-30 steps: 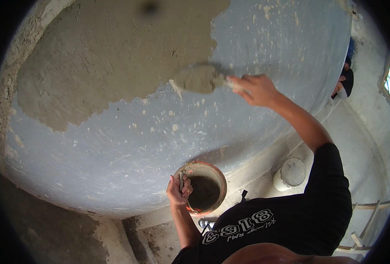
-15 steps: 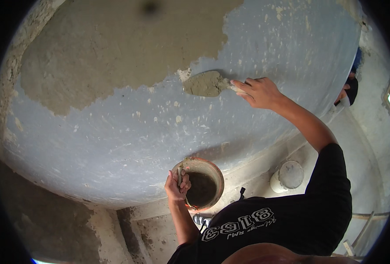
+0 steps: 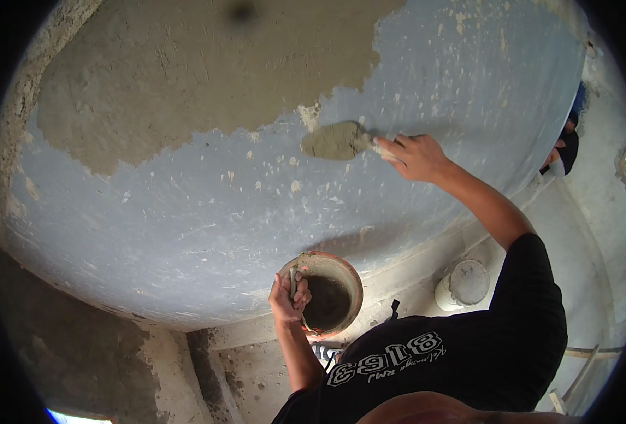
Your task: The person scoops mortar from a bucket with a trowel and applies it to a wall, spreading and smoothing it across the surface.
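Note:
My right hand (image 3: 416, 157) grips the handle of a trowel (image 3: 335, 140), fingers wrapped round it. Grey mortar covers the trowel's blade, which lies over the blue-grey wall (image 3: 228, 205), just below the lower edge of a mortar coat (image 3: 207, 63). Whether the blade touches the wall I cannot tell. In my left hand (image 3: 289, 298), closed in front of my body, is the handle of an orange-rimmed bucket (image 3: 359, 293). Dark wet mortar (image 3: 326, 302) lies inside the bucket.
A whitish bucket (image 3: 466, 284) stands to the right, near my right elbow. Farther right, another person (image 3: 566, 150) is partly visible past the wall's curved edge. A rough concrete edge (image 3: 34, 92) borders the wall on the left. Thin wooden strips (image 3: 581, 373) lie at the lower right.
My right hand and the trowel have shifted slightly down and left against the wall. The left hand keeps hold of the bucket's handle. The whole view has moved a little.

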The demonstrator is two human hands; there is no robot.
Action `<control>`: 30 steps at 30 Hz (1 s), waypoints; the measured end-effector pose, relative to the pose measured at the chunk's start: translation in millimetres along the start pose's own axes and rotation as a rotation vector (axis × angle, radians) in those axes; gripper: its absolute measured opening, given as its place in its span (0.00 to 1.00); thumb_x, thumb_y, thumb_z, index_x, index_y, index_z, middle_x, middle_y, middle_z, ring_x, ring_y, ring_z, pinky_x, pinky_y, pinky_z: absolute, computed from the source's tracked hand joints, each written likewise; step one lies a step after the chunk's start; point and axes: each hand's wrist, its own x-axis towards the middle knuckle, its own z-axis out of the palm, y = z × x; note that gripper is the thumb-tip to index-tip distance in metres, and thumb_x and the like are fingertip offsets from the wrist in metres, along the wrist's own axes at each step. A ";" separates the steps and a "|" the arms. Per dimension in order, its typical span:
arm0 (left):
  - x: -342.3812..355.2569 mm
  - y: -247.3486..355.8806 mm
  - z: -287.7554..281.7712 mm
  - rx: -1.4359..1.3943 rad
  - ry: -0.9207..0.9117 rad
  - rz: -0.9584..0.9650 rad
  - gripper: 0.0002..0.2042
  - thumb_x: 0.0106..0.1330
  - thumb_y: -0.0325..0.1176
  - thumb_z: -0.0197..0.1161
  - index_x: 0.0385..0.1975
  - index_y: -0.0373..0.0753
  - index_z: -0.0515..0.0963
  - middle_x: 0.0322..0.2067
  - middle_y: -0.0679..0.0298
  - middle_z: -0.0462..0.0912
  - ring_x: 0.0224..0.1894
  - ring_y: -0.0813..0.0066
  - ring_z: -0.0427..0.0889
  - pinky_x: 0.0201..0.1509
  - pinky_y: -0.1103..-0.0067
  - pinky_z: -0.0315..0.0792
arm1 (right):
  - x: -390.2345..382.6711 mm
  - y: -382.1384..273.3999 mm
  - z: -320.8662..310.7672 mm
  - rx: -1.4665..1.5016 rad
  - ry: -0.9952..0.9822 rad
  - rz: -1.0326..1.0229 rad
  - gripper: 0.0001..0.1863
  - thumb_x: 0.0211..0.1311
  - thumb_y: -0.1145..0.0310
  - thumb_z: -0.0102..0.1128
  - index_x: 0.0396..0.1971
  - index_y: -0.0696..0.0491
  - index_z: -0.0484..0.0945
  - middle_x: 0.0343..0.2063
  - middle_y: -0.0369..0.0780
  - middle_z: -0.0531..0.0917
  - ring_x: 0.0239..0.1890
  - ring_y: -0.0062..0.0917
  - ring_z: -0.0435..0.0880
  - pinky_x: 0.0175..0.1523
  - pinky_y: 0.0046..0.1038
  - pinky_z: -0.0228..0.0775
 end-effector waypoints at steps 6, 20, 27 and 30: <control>2.3 5.5 -3.9 0.063 0.045 -0.003 0.29 0.69 0.64 0.42 0.36 0.39 0.70 0.13 0.73 0.59 0.10 0.83 0.49 0.18 0.84 0.50 | 34.2 23.2 -43.0 0.018 0.202 0.054 0.24 0.61 0.62 0.61 0.59 0.41 0.73 0.26 0.41 0.81 0.22 0.36 0.81 0.27 0.34 0.74; -17.6 19.6 2.3 0.096 0.112 0.015 0.29 0.69 0.65 0.38 0.34 0.40 0.69 0.12 0.72 0.58 0.10 0.83 0.49 0.17 0.83 0.48 | 37.2 30.6 -37.9 0.215 0.403 0.206 0.22 0.61 0.63 0.63 0.56 0.45 0.76 0.31 0.45 0.84 0.27 0.40 0.83 0.32 0.36 0.76; -18.1 24.7 0.1 0.111 0.091 -0.005 0.29 0.69 0.65 0.38 0.34 0.40 0.70 0.12 0.72 0.58 0.10 0.82 0.49 0.16 0.83 0.48 | -8.3 6.1 -18.1 0.014 -0.133 0.060 0.25 0.61 0.58 0.61 0.60 0.40 0.73 0.23 0.40 0.80 0.22 0.33 0.82 0.25 0.34 0.72; -16.4 21.5 -2.3 0.096 0.100 -0.009 0.29 0.69 0.65 0.39 0.34 0.40 0.69 0.12 0.72 0.58 0.10 0.82 0.49 0.16 0.83 0.48 | 3.1 8.1 -28.0 0.048 0.005 0.049 0.26 0.59 0.62 0.64 0.59 0.42 0.74 0.23 0.39 0.79 0.19 0.32 0.78 0.24 0.32 0.70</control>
